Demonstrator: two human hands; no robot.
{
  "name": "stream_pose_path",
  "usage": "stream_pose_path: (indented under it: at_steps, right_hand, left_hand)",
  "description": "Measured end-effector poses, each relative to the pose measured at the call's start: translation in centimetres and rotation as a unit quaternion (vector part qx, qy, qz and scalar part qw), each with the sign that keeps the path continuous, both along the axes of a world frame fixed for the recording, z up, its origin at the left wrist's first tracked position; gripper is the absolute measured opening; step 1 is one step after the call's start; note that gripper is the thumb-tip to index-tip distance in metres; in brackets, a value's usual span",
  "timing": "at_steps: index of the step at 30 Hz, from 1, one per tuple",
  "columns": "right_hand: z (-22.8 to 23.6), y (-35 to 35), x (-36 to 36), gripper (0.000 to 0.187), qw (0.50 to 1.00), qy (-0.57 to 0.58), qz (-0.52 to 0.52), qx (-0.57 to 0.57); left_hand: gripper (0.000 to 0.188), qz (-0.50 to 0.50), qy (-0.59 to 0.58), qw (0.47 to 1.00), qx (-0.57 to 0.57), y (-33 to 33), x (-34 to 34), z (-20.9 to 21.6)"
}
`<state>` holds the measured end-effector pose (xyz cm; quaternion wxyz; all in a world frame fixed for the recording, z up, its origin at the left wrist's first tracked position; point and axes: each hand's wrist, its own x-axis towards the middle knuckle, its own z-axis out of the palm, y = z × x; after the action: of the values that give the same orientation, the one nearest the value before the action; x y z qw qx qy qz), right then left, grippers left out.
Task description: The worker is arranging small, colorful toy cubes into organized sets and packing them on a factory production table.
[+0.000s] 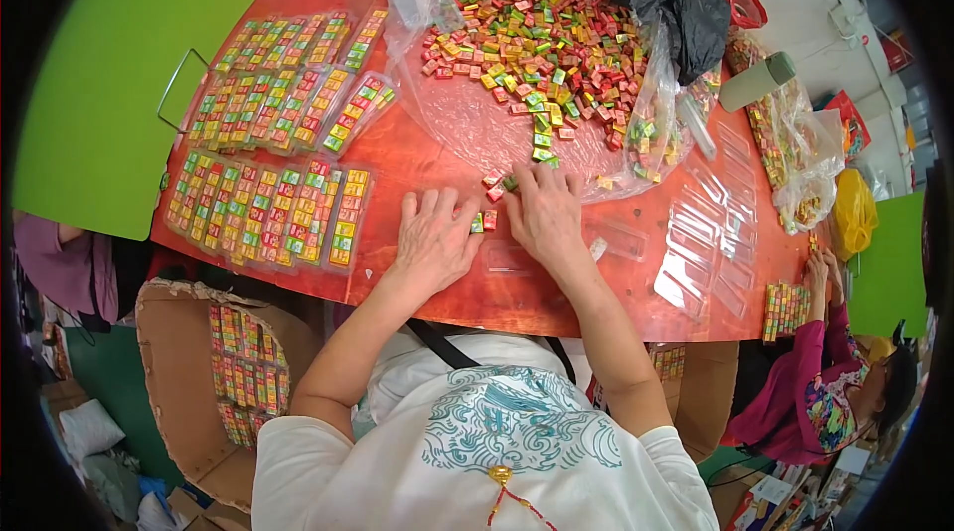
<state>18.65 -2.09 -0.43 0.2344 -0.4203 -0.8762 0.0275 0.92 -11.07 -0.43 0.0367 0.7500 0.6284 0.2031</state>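
Note:
Both my hands are low over the red table, around a few small coloured boxes. My left hand rests palm down, fingers apart, its thumb side beside a green-and-red pair of boxes. Just right of it, my right hand has bent fingers with a small green box at the thumb side. A red box lies between the hands. Below the right hand, a clear plastic tray lies near the table edge. Beyond my fingers spreads a big pile of small red, yellow and green boxes on clear plastic sheeting.
Rows of filled clear trays stand at the left. Empty clear trays lie at the right, near a bottle and a black bag. A cardboard carton stands below the table. Another person works at the far right.

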Motion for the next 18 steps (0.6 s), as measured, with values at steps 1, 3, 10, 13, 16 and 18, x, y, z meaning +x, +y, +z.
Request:
stream_pose_path:
  at_steps: [1,3,10,13,16,18]
  right_hand:
    - [-0.2,0.7,0.2,0.030,0.999,-0.028,-0.019,-0.011]
    - [-0.3,1.2,1.0,0.031,0.999,-0.040,-0.016,-0.021]
    - [1.2,-1.1,2.7,0.037,0.998,-0.028,0.050,-0.024]
    - [1.3,-2.2,1.9,0.041,0.995,-0.048,0.076,-0.040]
    - [1.6,-1.7,2.0,0.039,0.993,0.003,0.091,-0.074]
    - [1.3,-0.1,2.5,0.038,0.996,0.016,0.066,-0.054]
  left_hand:
    - [0.044,-0.001,0.004,1.000,0.004,0.1,0.0,0.0]
    - [0.045,-0.004,0.006,1.000,-0.001,-0.2,-0.1,0.0]
    - [0.047,-0.013,0.001,1.000,-0.007,0.5,-0.1,0.3]
    - [0.044,-0.024,0.005,1.000,0.004,0.7,0.1,-0.3]
    - [0.043,-0.021,0.004,1.000,-0.002,0.5,0.2,-0.3]
    - [0.044,-0.023,-0.001,1.000,-0.007,0.4,0.1,0.0]
